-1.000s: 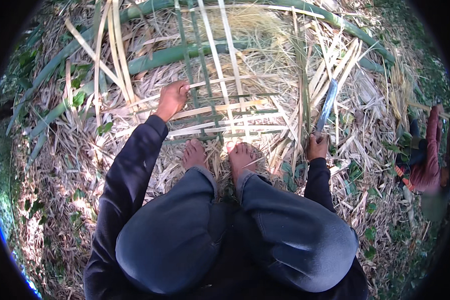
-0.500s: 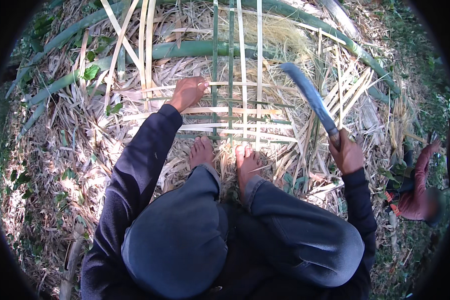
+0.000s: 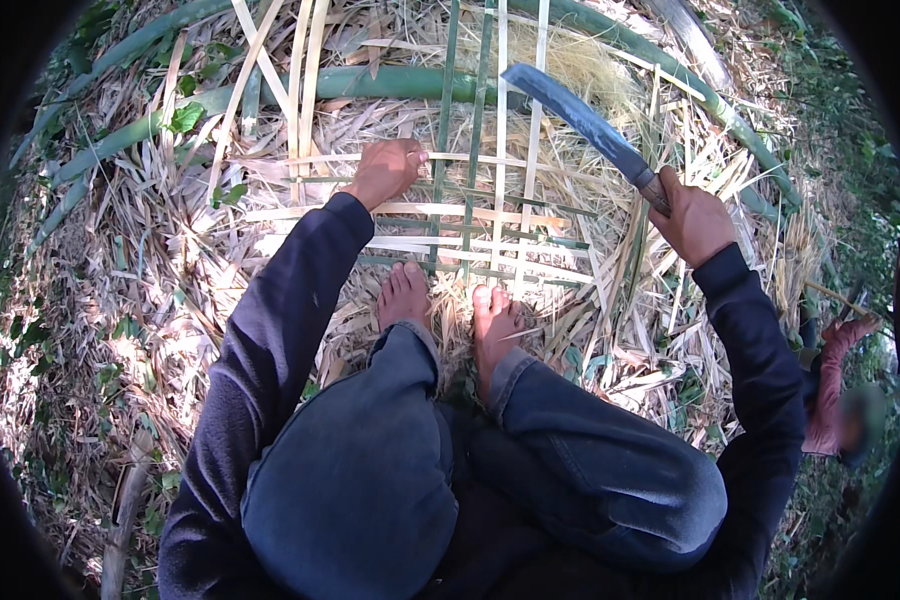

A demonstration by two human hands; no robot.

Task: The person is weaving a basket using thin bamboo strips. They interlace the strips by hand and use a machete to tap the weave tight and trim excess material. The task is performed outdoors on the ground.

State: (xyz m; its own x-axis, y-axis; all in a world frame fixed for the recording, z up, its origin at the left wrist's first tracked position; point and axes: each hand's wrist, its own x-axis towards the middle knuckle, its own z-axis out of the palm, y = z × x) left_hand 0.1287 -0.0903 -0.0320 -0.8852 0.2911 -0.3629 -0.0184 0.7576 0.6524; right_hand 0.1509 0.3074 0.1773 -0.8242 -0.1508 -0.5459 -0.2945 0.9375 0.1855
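We see daylight, dappled: bright sun glares on the straw (image 3: 610, 70) at the top, while our legs and the lower ground sit in soft shade. The blade (image 3: 580, 118) catches a bluish sheen. Straight strips bend toward the black rim, and the far right edge goes blurry.

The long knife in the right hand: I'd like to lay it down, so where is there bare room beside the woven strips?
Roomiest is the straw litter left of the left sleeve. A smaller patch lies right of the woven bamboo strips, below the right hand and its knife. It is crowded at the weave, where the left hand presses and both bare feet stand, and toward the green bamboo poles behind.
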